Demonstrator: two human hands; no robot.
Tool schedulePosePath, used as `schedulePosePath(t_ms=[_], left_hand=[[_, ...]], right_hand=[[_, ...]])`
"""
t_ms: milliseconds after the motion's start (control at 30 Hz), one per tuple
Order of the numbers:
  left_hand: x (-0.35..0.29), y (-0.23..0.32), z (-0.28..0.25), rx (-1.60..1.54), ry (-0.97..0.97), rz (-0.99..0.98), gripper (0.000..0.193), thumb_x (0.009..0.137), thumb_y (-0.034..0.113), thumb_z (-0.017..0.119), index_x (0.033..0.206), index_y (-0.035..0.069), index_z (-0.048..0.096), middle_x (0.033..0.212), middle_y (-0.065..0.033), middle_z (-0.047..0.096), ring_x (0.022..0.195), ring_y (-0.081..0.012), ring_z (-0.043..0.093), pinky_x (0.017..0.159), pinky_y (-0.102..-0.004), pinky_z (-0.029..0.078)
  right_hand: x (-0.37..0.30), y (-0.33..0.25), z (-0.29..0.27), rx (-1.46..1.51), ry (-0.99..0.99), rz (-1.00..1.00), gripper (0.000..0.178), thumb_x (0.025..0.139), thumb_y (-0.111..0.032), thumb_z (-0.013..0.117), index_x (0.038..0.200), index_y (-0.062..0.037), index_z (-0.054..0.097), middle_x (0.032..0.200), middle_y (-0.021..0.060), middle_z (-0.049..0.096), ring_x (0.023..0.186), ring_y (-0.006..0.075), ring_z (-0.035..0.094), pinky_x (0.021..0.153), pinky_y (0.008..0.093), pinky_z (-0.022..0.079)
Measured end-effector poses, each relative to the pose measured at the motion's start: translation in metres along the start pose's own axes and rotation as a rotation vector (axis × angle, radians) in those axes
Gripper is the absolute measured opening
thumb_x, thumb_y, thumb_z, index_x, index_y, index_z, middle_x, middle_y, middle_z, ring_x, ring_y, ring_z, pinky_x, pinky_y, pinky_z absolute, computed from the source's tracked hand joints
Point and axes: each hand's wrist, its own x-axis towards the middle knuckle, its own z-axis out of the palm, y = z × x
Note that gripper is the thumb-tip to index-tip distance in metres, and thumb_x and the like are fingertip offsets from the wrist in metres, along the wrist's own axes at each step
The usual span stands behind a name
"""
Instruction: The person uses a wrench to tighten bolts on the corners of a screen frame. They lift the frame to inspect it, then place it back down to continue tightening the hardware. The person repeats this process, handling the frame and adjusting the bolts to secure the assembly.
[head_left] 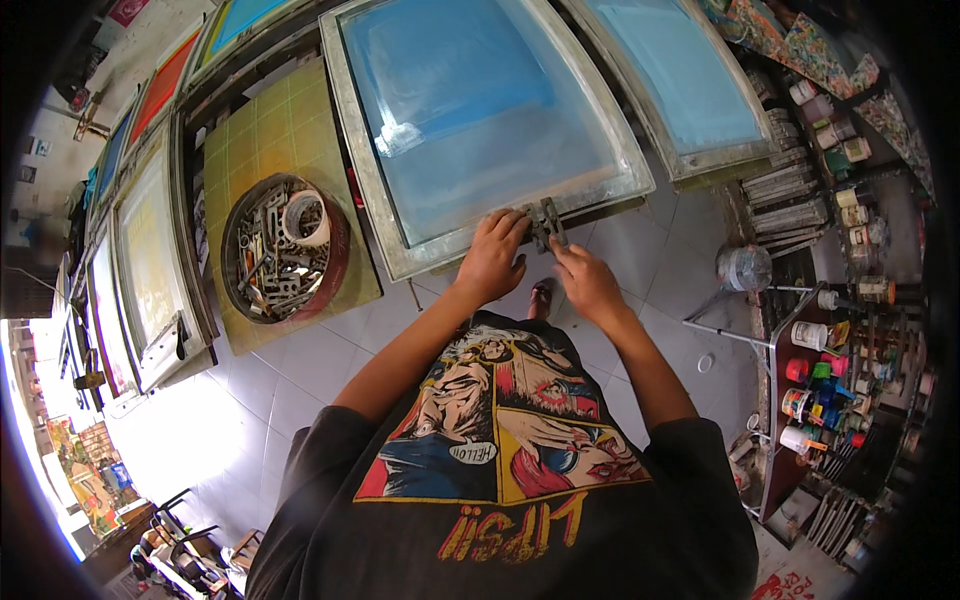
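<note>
Along the near edge of a metal-rimmed frame [600, 188] with a blue panel, a person's left hand [492, 258] and right hand [592, 288] met at a dark metal clamp [545, 222]. Fingers of both hands lay at the clamp; whether either grasped it could not be told. Left of the frame, a round tub [340, 262] of metal pieces sat on a yellowish board [280, 115].
</note>
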Motion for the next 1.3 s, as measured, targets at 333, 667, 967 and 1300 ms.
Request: schedulePosePath(t_ms=[333, 667, 967, 1300], left_hand=[[-0.017, -0.01, -0.015, 0.009, 0.037, -0.007, 0.061, 0.065, 0.009, 0.065, 0.122, -0.003, 0.046, 0.123, -0.0183, 0.048, 0.12, -0.0348, 0.04, 0.104, -0.0437, 0.032], [-0.046, -0.029, -0.014, 0.013, 0.214, -0.139, 0.052, 0.071, 0.009, 0.064, 0.119, -0.002, 0.046, 0.112, -0.0207, 0.051, 0.109, -0.0388, 0.047, 0.097, -0.0464, 0.036], [-0.03, -0.009, -0.02, -0.01, 0.332, -0.217, 0.025, 0.072, 0.012, 0.069, 0.096, 0.008, 0.064, 0.101, -0.0094, 0.057, 0.097, -0.0308, 0.052, 0.085, -0.041, 0.042], [-0.026, -0.012, -0.014, -0.01, 0.381, -0.208, 0.018, 0.07, 0.007, 0.07, 0.087, 0.009, 0.066, 0.096, -0.0073, 0.059, 0.091, -0.0286, 0.054, 0.079, -0.0399, 0.041]], right_hand=[[0.136, 0.027, -0.066, -0.289, -0.377, -0.661, 0.026, 0.082, -0.009, 0.058, 0.101, -0.023, 0.07, 0.078, 0.0038, 0.061, 0.082, 0.0232, 0.057, 0.075, 0.035, 0.042], [0.187, -0.128, -0.046, -0.755, -0.358, -1.129, 0.007, 0.063, -0.013, 0.064, 0.07, -0.0146, 0.067, 0.08, 0.0038, 0.063, 0.081, 0.0206, 0.056, 0.077, 0.0336, 0.041], [0.026, -0.015, -0.028, 0.076, 0.072, -0.068, 0.035, 0.084, -0.014, 0.058, 0.118, -0.0029, 0.058, 0.094, 0.0198, 0.06, 0.087, 0.039, 0.057, 0.077, 0.0434, 0.046], [-0.001, -0.039, 0.01, 0.243, 0.113, 0.093, 0.032, 0.085, -0.007, 0.056, 0.115, 0.0027, 0.058, 0.085, 0.017, 0.059, 0.072, 0.0326, 0.062, 0.067, 0.0398, 0.048]])
